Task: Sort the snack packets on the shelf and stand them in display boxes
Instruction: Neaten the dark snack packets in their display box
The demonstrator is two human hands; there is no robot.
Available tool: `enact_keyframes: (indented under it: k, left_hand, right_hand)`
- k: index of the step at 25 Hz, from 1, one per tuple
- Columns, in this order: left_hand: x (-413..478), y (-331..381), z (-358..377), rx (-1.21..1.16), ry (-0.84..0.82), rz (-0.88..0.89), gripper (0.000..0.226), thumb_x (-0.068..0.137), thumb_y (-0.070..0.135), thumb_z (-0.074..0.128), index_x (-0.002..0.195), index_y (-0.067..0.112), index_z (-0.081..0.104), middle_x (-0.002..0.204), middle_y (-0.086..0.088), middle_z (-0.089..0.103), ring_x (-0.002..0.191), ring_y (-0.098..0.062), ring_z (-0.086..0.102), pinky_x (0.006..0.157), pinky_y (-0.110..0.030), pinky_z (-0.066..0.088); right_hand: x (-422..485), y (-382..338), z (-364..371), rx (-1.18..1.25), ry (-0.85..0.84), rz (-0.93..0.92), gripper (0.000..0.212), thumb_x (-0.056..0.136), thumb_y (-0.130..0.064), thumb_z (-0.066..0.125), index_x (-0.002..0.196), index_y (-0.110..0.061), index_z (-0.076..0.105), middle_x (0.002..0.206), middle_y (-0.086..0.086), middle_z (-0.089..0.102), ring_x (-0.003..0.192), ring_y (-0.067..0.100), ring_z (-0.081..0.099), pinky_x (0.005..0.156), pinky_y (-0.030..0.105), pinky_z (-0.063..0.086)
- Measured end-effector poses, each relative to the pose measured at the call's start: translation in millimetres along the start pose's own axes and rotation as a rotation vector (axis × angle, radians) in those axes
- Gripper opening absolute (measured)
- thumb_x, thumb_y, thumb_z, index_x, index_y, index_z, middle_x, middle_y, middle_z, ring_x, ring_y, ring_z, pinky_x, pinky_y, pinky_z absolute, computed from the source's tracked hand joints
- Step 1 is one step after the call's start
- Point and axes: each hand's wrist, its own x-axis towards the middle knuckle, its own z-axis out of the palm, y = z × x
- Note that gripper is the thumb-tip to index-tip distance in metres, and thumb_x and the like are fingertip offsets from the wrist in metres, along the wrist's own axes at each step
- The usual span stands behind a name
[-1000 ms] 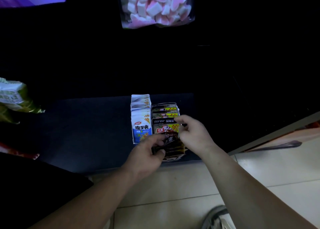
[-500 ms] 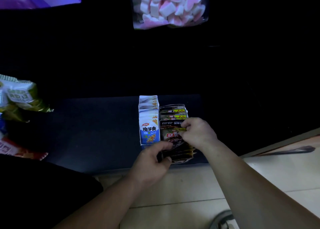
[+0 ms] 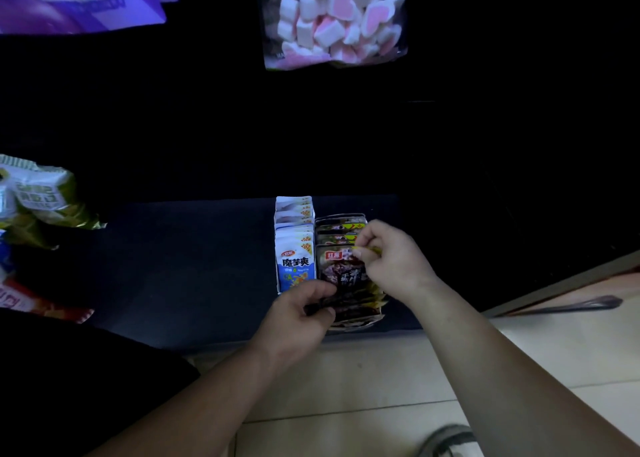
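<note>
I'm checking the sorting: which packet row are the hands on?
The dark brown row, right of the white-and-blue row; left hand grips its front, right hand pinches a top edge.

The left hand (image 3: pixel 297 318) covers the dark packets (image 3: pixel 341 271) low down; the marshmallow bag (image 3: pixel 332 24) is cropped above.

Just beyond my left fingers (image 3: pixel 313 289), the front blue-and-white packet (image 3: pixel 295 269) reads 魔芋爽 in dark characters. A small oval brand mark above them is too small to read, and the yellow corner flash shows "20". The dark packet (image 3: pixel 341 275) pinched in my right fingers (image 3: pixel 363 241) bears a red label with two white characters I cannot make out. Far above both sets of fingers, the purple bag (image 3: pixel 79 3) shows "240"; its other print is blurred.
</note>
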Motion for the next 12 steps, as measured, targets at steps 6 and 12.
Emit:
enact_keyframes:
  k: [6, 12]
  left_hand:
    - [-2.8, 16.6, -3.4, -0.136, 0.069, -0.093, 0.041, 0.091, 0.000, 0.065, 0.120, 0.026, 0.055, 0.087, 0.001, 0.071, 0.066, -0.001, 0.064, 0.062, -0.012, 0.049]
    - [3.5, 11.8, -2.3, -0.069, -0.082, -0.025, 0.074, 0.094, 0.000, 0.061, 0.143, 0.051, 0.041, 0.095, -0.006, 0.078, 0.084, -0.015, 0.069, 0.076, -0.022, 0.052]
  right_hand:
    - [-17.0, 15.0, -2.4, 0.318, -0.037, 0.163, 0.039, 0.088, 0.000, 0.075, 0.106, -0.033, 0.063, 0.084, -0.008, 0.074, 0.090, 0.007, 0.069, 0.070, 0.020, 0.050]
    - [-16.7, 18.6, -3.3, 0.348, -0.066, 0.148, 0.021, 0.090, -0.010, 0.078, 0.099, -0.026, 0.070, 0.085, -0.005, 0.078, 0.088, 0.012, 0.074, 0.077, 0.028, 0.059]
